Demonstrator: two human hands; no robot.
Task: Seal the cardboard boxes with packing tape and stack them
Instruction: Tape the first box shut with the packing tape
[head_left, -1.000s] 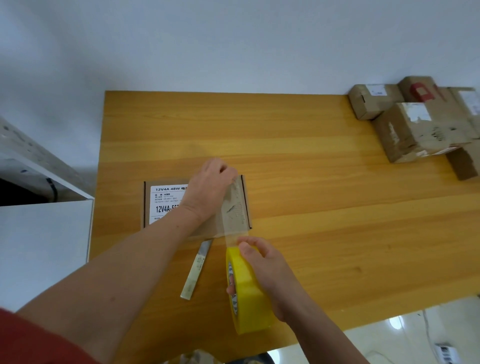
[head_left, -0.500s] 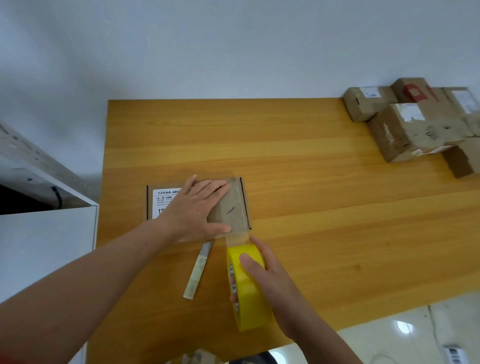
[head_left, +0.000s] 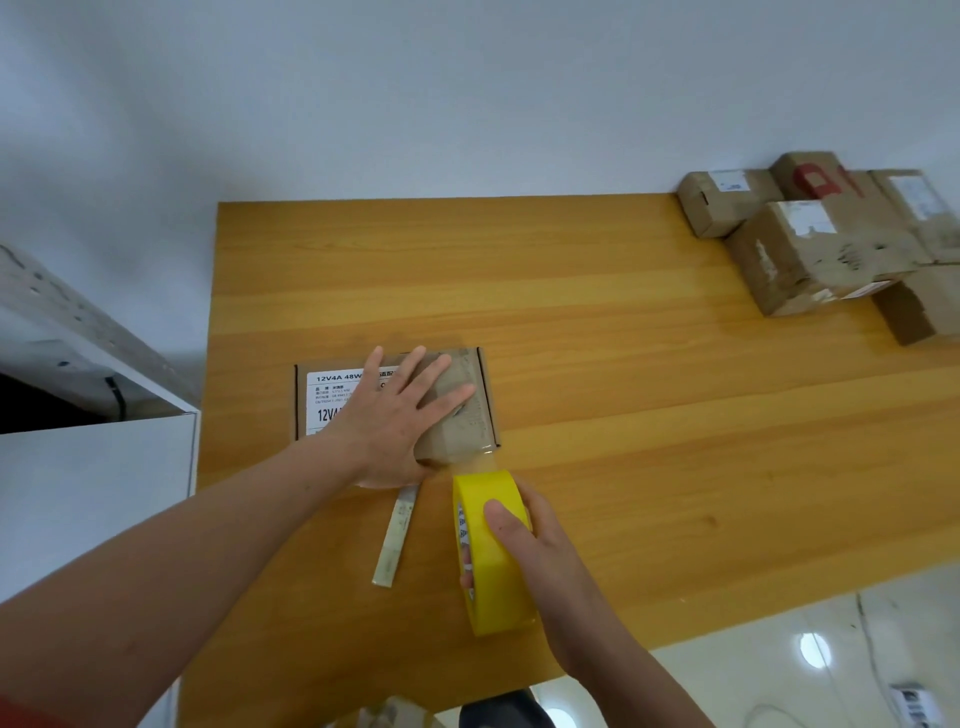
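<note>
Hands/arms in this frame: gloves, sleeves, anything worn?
Left hand and right hand are both bare: no gloves, rings or watch visible. Forearms are uncovered. A red sleeve edge shows at the lower left corner, on the left arm.

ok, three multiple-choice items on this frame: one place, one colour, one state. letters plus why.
1. Where is the pile of cardboard boxes?
A) far right corner of the wooden table
B) near left corner
C) on the floor

2. What colour is the tape roll in the right hand?
A) blue
B) yellow
C) black

3. How is the left hand?
A) clenched in a fist
B) lifted clear of everything
C) flat, fingers spread, pressing on the flat labelled box

Answers: 1 A, the pile sits at the table's far right edge by the wall; 2 B, the roll is plainly yellow; 3 C, straight fingers lie across the box top.
</note>
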